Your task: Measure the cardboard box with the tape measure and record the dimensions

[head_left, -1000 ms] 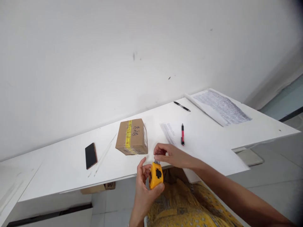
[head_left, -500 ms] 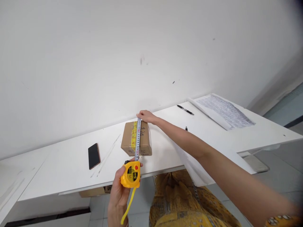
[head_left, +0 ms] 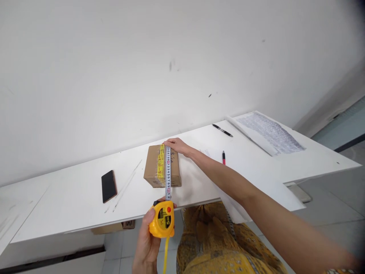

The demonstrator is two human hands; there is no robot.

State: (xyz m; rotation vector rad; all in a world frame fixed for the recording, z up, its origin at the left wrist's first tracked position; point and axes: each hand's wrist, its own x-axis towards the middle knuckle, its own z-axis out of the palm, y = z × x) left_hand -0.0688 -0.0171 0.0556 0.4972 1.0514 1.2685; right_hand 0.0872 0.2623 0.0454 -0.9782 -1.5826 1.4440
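A small cardboard box (head_left: 151,167) with yellow printed tape and handwriting on its top sits on the white table. Across that top runs a silver tape blade (head_left: 168,171), showing numbers up to the low twenties by the case. My left hand (head_left: 148,236) is wrapped round the yellow tape measure (head_left: 162,220), just off the table's front edge; its yellow wrist strap hangs down. At the box's far edge my right hand (head_left: 175,144) pinches the blade's end, which its fingers hide.
A phone (head_left: 108,186) lies left of the box. To the right are a black pen (head_left: 222,130), a red-and-black pen (head_left: 224,157) partly behind my right arm, and a written sheet (head_left: 270,131). A white wall (head_left: 128,76) stands behind the table (head_left: 71,198).
My left hand and the tape measure have shifted slightly right and down. The blade now lies straighter, nearer the box's right side. More of the red-and-black pen shows.
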